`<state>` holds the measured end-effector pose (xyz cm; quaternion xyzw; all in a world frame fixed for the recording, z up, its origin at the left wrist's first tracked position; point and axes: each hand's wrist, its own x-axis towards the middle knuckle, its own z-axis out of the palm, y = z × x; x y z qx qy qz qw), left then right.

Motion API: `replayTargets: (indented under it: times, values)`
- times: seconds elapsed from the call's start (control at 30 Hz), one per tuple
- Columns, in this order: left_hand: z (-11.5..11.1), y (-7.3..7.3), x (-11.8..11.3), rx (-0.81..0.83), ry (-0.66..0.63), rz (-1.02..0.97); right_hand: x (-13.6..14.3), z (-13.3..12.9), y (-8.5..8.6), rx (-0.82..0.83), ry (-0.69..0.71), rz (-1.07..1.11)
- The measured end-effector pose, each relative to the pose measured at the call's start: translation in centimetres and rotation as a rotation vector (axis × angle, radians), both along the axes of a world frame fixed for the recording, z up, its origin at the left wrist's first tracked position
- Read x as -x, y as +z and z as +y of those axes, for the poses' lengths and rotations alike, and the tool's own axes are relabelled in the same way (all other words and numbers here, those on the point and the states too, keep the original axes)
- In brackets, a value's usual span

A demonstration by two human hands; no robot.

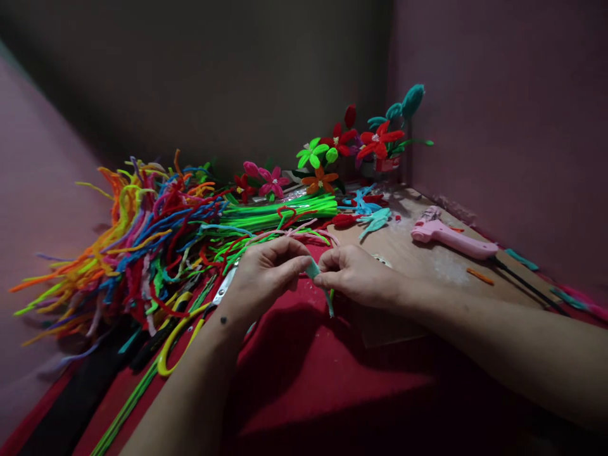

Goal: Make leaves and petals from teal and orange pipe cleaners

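Over the red tabletop, both hands meet at a small pale teal pipe cleaner piece [312, 268]. My left hand [266, 272] pinches it between thumb and fingers from the left. From the right, the closed fingers of my right hand [354, 273] grip the same piece. A thin teal end hangs down below the fingertips. The fingers hide part of its shape. Yellow-handled scissors [166, 347] lie beside my left wrist, their blades partly behind it. Teal pipe cleaner petals [375, 220] rest beyond my right hand.
A big heap of multicoloured pipe cleaners [137, 234] fills the left side. Behind my hands lies a green pipe cleaner bundle [280, 212]. Finished flowers [377, 140] stand at the back near the wall. A pink glue gun [453, 240] with a black cord lies on a brown board [408, 269].
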<state>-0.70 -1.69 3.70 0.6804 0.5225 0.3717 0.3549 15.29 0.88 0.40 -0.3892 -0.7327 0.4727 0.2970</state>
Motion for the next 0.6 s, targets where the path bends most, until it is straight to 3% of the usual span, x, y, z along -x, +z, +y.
replayTargets:
  times: [0.17,0.4,0.47,0.6]
  values:
    - [-0.1,0.0,0.1,-0.107,-0.068,0.153,0.0,0.1,-0.2,-0.080,0.016,-0.055]
    - [-0.4,-0.8,-0.8,-0.253,0.161,0.220,0.2,0.0,0.0,-0.044,0.040,-0.015]
    - [-0.4,-0.6,-0.9,-0.218,0.168,0.161,0.1,0.1,0.0,-0.032,0.041,0.008]
    - [0.0,0.0,0.0,0.002,0.058,0.033,0.0,0.1,0.0,0.017,0.030,0.005]
